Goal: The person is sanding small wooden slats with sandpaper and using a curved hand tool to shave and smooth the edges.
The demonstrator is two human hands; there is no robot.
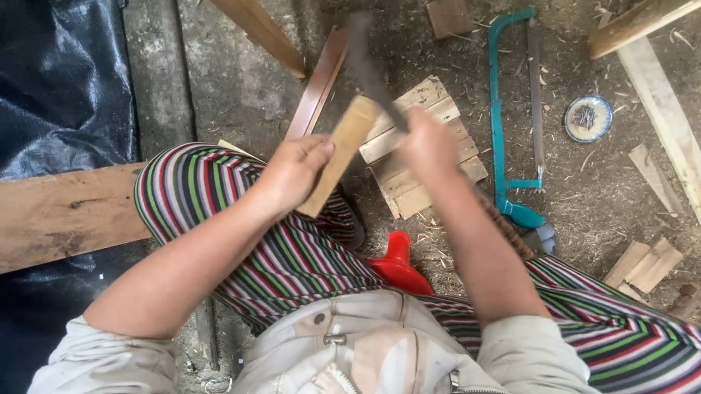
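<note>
My left hand point(293, 171) grips a flat wooden slat point(339, 153), held tilted above my striped left knee. My right hand point(427, 143) is closed on the handle of a dark-bladed chopping tool point(368, 66), motion-blurred, whose blade reaches up and left and meets the slat's top end. Both hands are over a small pile of cut wooden slats point(416, 149) lying on the dirt floor.
A teal bow saw point(499, 125) lies on the ground right of the pile, beside a small round tin point(588, 118). A red plastic object point(398, 263) sits between my legs. Planks point(37, 216), offcuts point(643, 265) and a black tarp point(39, 68) surround me.
</note>
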